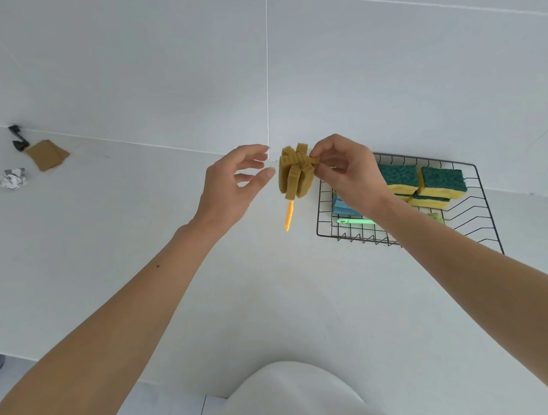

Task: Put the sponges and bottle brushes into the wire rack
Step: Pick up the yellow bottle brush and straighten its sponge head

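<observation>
You are almost done. The wire rack (484, 216), at the right middle of the frame, already holds green and yellow sponges (435, 184), a blue one and a green-handled brush (353, 221). Your right hand (347, 170) pinches the yellow bottle brush (296, 173) just left of the rack. Your left hand (235, 184) is open beside it. No words can be read anywhere.
</observation>
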